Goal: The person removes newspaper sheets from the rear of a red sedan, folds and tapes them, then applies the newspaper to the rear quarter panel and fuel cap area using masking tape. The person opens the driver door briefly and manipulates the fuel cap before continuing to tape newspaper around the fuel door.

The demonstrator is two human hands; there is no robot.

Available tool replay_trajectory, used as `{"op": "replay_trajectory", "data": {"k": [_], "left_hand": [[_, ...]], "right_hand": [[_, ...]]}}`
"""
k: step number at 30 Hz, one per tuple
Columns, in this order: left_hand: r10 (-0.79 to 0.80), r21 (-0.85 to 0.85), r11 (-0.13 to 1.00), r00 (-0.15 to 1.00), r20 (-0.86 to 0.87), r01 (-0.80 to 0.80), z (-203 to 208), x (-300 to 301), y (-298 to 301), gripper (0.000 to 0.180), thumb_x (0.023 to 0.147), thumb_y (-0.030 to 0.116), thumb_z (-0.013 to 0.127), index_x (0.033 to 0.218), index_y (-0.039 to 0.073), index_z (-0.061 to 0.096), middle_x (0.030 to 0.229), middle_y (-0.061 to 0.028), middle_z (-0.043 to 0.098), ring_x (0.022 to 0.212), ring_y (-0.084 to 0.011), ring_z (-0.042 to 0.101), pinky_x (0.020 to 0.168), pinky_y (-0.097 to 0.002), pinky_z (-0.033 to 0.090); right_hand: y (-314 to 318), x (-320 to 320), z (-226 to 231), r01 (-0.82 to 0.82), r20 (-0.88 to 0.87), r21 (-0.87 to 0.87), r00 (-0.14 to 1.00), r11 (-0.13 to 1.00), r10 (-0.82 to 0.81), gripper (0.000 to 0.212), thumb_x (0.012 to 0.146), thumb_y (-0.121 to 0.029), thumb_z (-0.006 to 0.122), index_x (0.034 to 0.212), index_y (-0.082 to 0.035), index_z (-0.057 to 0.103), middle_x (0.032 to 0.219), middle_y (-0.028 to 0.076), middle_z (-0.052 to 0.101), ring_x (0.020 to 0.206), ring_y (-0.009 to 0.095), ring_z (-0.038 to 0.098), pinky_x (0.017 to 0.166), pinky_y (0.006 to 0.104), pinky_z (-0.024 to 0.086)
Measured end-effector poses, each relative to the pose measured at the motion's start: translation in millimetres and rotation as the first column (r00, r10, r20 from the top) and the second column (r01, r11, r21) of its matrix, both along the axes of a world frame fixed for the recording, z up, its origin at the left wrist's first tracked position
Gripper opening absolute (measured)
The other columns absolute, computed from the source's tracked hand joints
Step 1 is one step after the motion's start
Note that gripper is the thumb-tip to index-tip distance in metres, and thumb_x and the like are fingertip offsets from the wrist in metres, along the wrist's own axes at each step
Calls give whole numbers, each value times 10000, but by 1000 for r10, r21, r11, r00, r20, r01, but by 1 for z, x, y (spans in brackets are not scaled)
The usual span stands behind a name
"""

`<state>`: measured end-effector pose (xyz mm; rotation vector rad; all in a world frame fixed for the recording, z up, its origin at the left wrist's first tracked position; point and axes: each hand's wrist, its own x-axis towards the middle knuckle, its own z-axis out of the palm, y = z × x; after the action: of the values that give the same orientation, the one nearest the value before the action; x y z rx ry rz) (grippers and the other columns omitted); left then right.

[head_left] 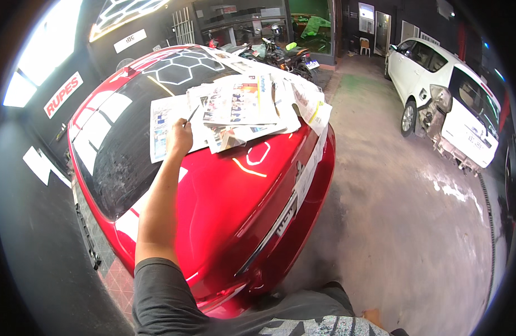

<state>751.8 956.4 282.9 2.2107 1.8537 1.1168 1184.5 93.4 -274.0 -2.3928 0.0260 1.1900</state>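
Observation:
My left hand [180, 138] reaches over the back of a glossy red car [213, 196], its fingers closed on a thin dark pointed tool [193, 113]. The exact kind of that tool is too small to make out. Its tip points at a loose pile of newspapers [241, 101] lying across the trunk lid and the lower rear window [134, 134]. One spread sheet [160, 129] lies beside my hand. More paper [311, 103] hangs over the car's far rear edge. Of my right hand [372, 317], only a little skin shows at the lower edge; its fingers cannot be made out.
A white car [437, 84] with its rear corner stripped stands on the right, across the concrete floor [381, 224]. Motorcycles [286, 59] are parked beyond the red car. A dark wall [28, 213] with signs runs along the left. A stool [365, 47] stands far back.

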Motion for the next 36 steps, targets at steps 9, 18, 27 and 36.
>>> {"op": "replay_trajectory", "data": {"k": [9,18,27,36], "left_hand": [[197,138,975,966,-166,-175,-40,105,148,406,1103,261,661,1470,108,743,1395,-283,707,1266,-486,712,1112,-554,561],[181,344,938,893,-412,-32,-16,215,110,362,986,282,842,1323,155,810,1422,-129,694,1383,-389,602,1184,-532,480],[-406,-92,860,565,-718,502,-5,403,6,582,901,177,823,1472,277,765,1696,-179,531,1574,-418,511,1317,-593,387],[-325,272,884,918,-226,380,-29,406,48,340,908,-51,752,1196,98,854,1216,-138,822,1171,-332,782,1000,-432,610]], "right_hand": [[187,226,-130,-960,436,-64,219,272,873,438,1026,-386,599,980,-19,835,884,185,803,868,422,808,820,639,630],[575,517,11,-316,218,419,945,851,243,149,1011,-104,700,1061,33,732,946,182,721,637,314,743,518,460,625],[740,399,125,-299,36,676,926,673,376,196,1095,-161,714,1176,11,667,865,144,749,671,268,770,593,395,607],[740,381,191,-178,-99,824,889,537,446,169,1087,-165,750,1150,-58,635,819,86,731,699,221,764,650,378,634]]}}
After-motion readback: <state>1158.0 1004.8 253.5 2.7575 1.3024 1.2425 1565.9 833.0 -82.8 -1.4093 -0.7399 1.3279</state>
